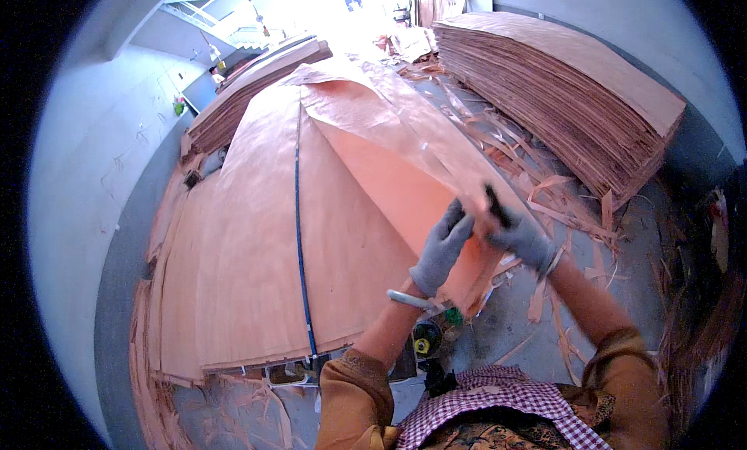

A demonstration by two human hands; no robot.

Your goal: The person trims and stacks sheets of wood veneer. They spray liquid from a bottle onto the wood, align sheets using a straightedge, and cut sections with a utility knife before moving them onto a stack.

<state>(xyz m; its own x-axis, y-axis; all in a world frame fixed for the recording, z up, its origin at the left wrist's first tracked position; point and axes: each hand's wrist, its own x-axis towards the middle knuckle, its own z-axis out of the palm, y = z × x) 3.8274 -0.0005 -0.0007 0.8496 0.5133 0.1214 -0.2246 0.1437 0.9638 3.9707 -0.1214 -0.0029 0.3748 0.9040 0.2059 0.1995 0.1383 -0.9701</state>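
Note:
A large wood veneer sheet lies folded over lengthwise, its raised edge reaching toward me. My left hand, in a grey glove with darkened fingertips, is closed on this sheet near its close end. Just right of it, my right hand, also gloved, is bent at the same edge. A dark narrow shape stands up at its fingers; blur hides whether this is a tool or a stained fingertip. Beneath the fold, more veneer sheets cover the work surface, with a dark blue strip running lengthwise over them.
A tall veneer stack stands at the far right, another stack at the far left. Torn veneer strips litter the floor between. A round black and yellow object sits below the close edge. Someone is beyond the left stack.

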